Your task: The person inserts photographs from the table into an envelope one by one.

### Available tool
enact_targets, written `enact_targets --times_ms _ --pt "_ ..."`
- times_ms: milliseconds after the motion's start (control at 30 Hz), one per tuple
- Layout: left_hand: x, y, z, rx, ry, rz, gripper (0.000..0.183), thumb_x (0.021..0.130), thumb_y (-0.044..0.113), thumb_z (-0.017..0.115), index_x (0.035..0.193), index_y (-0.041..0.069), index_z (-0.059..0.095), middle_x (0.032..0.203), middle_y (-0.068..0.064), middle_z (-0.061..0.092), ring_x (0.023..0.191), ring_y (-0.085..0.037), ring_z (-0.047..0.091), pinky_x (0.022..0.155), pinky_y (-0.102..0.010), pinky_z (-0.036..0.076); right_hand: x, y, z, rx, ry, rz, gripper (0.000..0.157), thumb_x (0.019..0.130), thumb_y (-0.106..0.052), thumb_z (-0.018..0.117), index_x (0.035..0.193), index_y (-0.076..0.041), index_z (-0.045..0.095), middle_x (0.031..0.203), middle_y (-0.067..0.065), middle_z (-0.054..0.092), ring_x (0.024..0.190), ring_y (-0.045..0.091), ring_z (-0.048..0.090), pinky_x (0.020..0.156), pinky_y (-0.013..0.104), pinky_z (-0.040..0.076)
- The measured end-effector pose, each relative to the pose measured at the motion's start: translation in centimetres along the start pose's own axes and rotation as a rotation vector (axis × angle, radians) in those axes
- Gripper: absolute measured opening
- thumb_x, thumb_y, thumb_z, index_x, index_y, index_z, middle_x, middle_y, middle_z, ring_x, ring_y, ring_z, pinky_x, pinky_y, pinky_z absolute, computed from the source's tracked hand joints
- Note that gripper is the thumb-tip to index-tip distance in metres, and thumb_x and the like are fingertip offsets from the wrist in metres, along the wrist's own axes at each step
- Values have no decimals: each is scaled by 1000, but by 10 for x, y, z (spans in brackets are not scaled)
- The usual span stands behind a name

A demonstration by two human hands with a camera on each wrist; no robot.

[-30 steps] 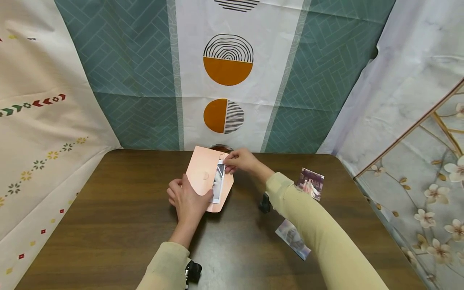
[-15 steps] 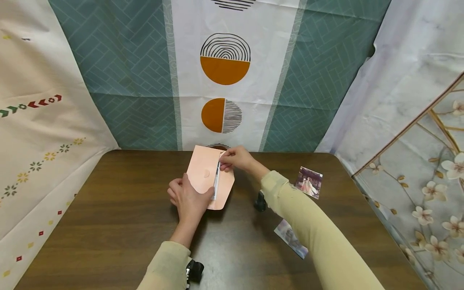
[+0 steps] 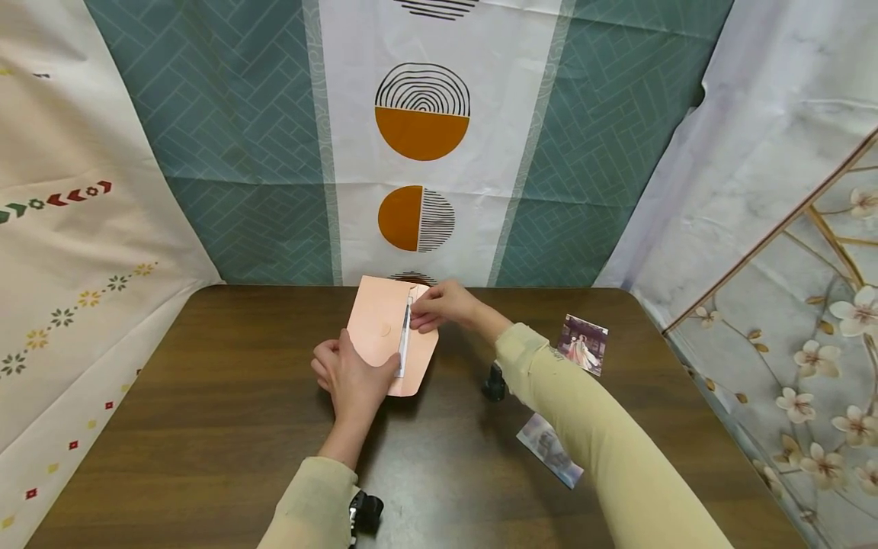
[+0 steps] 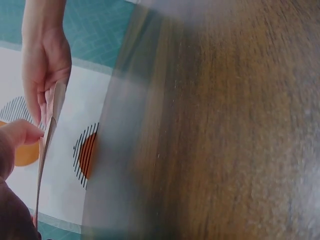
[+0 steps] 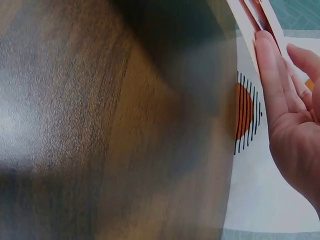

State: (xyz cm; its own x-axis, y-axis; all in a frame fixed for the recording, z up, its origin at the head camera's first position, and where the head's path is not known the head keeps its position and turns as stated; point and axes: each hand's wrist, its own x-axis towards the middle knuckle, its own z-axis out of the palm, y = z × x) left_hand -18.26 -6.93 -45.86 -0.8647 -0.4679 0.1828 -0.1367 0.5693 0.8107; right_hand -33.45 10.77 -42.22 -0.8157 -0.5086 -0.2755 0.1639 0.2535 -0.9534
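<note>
My left hand [image 3: 355, 375] holds a pale pink envelope [image 3: 373, 314] raised over the far middle of the table, thumb across its front and the other fingers behind. The envelope's flap [image 3: 421, 351] is unfolded and points right. At the opening a narrow strip of a white-edged photo [image 3: 403, 347] shows; the rest is inside, hidden by the envelope. My right hand [image 3: 449, 303] pinches the photo's outer edge near its top. In the right wrist view the fingers [image 5: 272, 75] lie stretched along the flap. The left wrist view shows the envelope [image 4: 46, 145] edge-on.
On the right of the brown table [image 3: 226, 427] lie two prints: a dark purple photo [image 3: 583, 345] and a bluish picture [image 3: 549, 448], partly covered by my right sleeve [image 3: 583, 404]. A patterned cloth [image 3: 274, 152] hangs behind the table's far edge.
The photo has slid leftward into the envelope, from a wide part showing to a narrow strip. My right hand has moved slightly left with it; the left hand keeps its grip.
</note>
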Motion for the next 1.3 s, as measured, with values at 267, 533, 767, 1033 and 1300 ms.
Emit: enact_targets --times_ms 267,533,767,1033,1300 --pt "0 1 0 -17 5 -17 94 76 35 91 149 -8 49 129 -27 38 125 -48 31 106 -64 27 -2 5 4 62 7 9 23 106 -9 67 118 10 72 103 21 79 86 22 80 83 41 64" --pt "-1 0 1 -13 0 -24 94 77 34 90 149 -9 48 129 -27 38 125 -48 31 106 -64 26 -4 8 5 50 21 4 22 106 -10 66 118 8 71 106 21 78 90 24 80 85 42 63" --pt "-1 1 1 -4 16 -3 94 76 35 90 149 -8 49 128 -27 39 124 -48 32 105 -64 27 -8 6 -1 41 40 -16 23 107 -9 65 119 9 69 109 21 77 90 23 79 90 45 62" --pt "2 -4 2 18 32 9 94 74 34 92 147 -8 50 127 -27 40 123 -48 33 103 -64 29 -20 5 -19 3 47 -46 24 105 -7 66 120 12 68 108 23 78 91 26 80 101 60 53" --pt "5 -4 1 12 32 16 88 73 32 92 142 -8 53 126 -27 40 120 -47 34 101 -64 29 -50 -1 -47 -399 58 -134 22 102 -11 72 115 7 73 100 18 80 101 45 76 93 59 59"
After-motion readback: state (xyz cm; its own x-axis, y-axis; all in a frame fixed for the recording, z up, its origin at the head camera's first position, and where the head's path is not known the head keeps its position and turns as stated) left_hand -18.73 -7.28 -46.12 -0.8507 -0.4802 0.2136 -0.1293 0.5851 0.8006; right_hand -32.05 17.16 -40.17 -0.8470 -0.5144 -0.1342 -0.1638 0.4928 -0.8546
